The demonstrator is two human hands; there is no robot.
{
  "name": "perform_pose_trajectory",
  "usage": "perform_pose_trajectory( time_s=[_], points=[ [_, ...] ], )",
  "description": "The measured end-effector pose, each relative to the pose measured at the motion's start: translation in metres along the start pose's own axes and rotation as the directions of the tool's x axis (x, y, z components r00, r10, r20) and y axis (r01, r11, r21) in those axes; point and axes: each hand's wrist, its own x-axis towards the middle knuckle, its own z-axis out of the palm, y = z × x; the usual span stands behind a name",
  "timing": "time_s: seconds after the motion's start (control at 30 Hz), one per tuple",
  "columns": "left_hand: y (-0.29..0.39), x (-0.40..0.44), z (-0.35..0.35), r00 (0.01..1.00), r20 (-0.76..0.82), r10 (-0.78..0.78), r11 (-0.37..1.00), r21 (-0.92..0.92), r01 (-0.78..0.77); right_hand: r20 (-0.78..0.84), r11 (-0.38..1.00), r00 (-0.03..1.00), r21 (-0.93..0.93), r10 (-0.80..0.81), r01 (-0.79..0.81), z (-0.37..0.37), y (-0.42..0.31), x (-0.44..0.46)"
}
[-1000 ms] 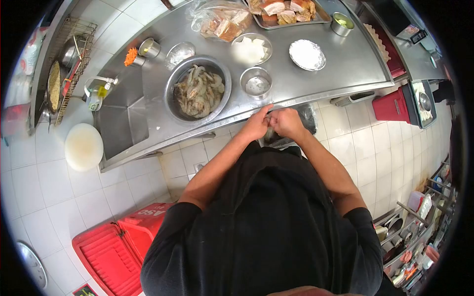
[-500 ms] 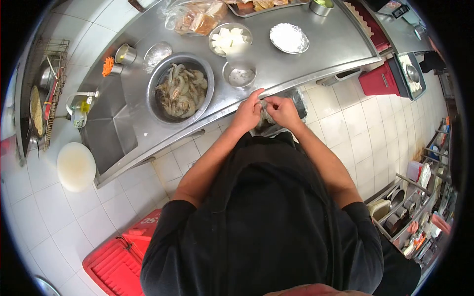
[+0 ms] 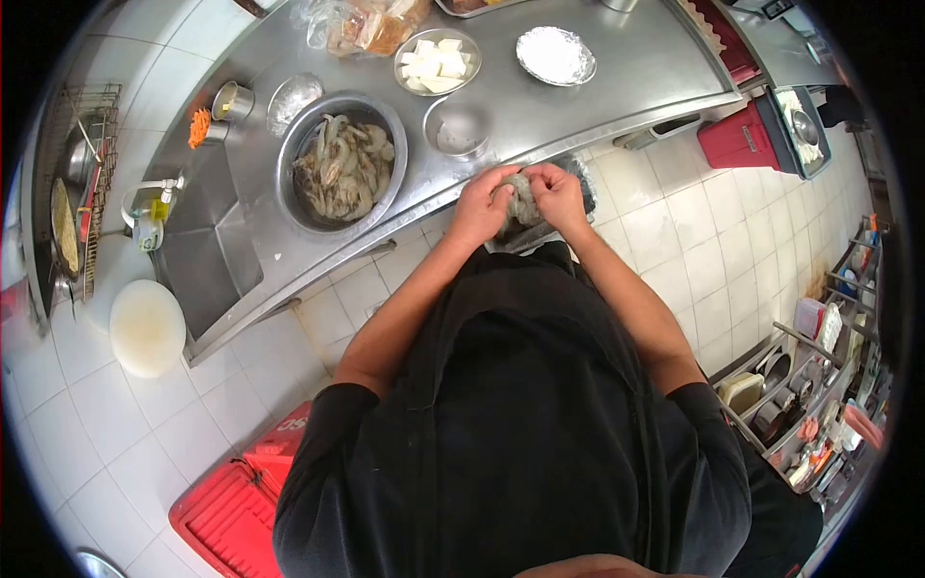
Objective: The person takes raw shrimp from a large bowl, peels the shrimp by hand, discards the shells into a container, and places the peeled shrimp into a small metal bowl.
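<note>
My left hand [image 3: 484,204] and my right hand [image 3: 561,200] are close together just off the front edge of the steel counter. The fingers of both are closed on a grey raw shrimp [image 3: 517,185], partly hidden by them. Below the hands is a bin [image 3: 584,183] with a plastic liner; greyish shells [image 3: 523,214] seem to lie in it, hard to separate from the shrimp. To the left, a large metal bowl [image 3: 286,178] on the counter is heaped with whole raw shrimp [image 3: 339,169]. A small metal bowl [image 3: 457,127] sits just beyond my hands, with little in it.
On the counter [image 3: 617,77] are a bowl of white cubes [image 3: 438,65], a foil-covered plate [image 3: 556,56], bagged bread [image 3: 371,27] and a cup of orange shreds [image 3: 204,127]. A sink [image 3: 207,236] is at left, a red bin [image 3: 737,140] at right, and a red crate [image 3: 231,520] behind.
My hands have come up slightly and turned, with more of the grey shrimp showing between the fingers. The view has shifted a little, so the counter items sit higher and further left.
</note>
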Motion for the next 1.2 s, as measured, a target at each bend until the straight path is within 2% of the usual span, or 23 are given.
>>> perform_pose_trajectory(
  time_s=[0.03,0.07,0.13,0.23,0.33,0.43,0.53,0.63,0.77,0.8,0.9,1.0,1.1,1.2],
  points=[
    [0.002,0.0,-0.001,0.997,-0.046,0.056,0.994,0.092,-0.052,-0.048,0.98,0.996,-0.187,-0.074,0.064,-0.002,-0.005,-0.001],
    [0.003,-0.002,-0.002,0.991,-0.089,0.105,0.985,0.15,-0.091,-0.078,0.94,0.969,-0.271,-0.234,0.205,-0.002,-0.009,-0.001],
    [0.004,-0.004,-0.003,0.964,-0.164,0.209,0.95,0.269,-0.16,-0.093,0.778,0.839,-0.44,-0.536,0.449,-0.001,-0.017,0.0],
    [0.009,-0.005,0.003,0.989,-0.114,-0.098,0.994,-0.067,0.09,-0.015,0.646,0.739,-0.499,-0.673,0.578,0.004,-0.027,0.0],
    [0.009,-0.003,0.007,0.945,-0.064,-0.322,0.916,-0.273,0.294,0.03,0.671,0.755,-0.437,-0.655,0.599,0.01,-0.031,-0.002],
    [0.011,-0.002,0.008,0.906,-0.034,-0.421,0.813,-0.457,0.36,-0.029,0.88,0.898,-0.213,-0.439,0.424,0.014,-0.034,-0.01],
    [0.006,-0.002,0.003,0.85,0.02,-0.526,0.726,-0.51,0.461,-0.049,0.972,0.972,-0.06,-0.231,0.228,0.014,-0.018,-0.004],
    [-0.003,-0.003,0.004,0.846,0.033,-0.532,0.725,-0.498,0.475,-0.101,0.955,0.965,-0.204,-0.24,0.216,0.004,-0.006,-0.004],
    [-0.016,-0.006,0.007,0.845,-0.01,-0.535,0.755,-0.454,0.473,-0.164,0.857,0.905,-0.423,-0.392,0.295,-0.014,0.004,0.0],
    [-0.018,-0.007,0.006,0.839,-0.023,-0.544,0.765,-0.424,0.484,-0.156,0.853,0.921,-0.457,-0.357,0.253,-0.02,0.005,0.001],
    [-0.026,-0.009,0.003,0.848,-0.03,-0.529,0.792,-0.376,0.481,0.028,0.715,0.881,-0.571,-0.473,0.402,-0.03,0.023,0.011],
    [-0.033,-0.008,0.001,0.872,-0.015,-0.489,0.828,-0.323,0.459,0.217,0.59,0.812,-0.59,-0.543,0.552,-0.032,0.03,0.018],
    [-0.031,-0.007,-0.003,0.896,0.016,-0.443,0.865,-0.253,0.432,0.181,0.666,0.787,-0.442,-0.59,0.601,-0.021,-0.011,0.008],
    [-0.023,-0.004,-0.004,0.913,0.067,-0.402,0.884,-0.232,0.406,0.29,0.56,0.712,-0.459,-0.639,0.69,-0.01,-0.035,0.005]
  ],
)
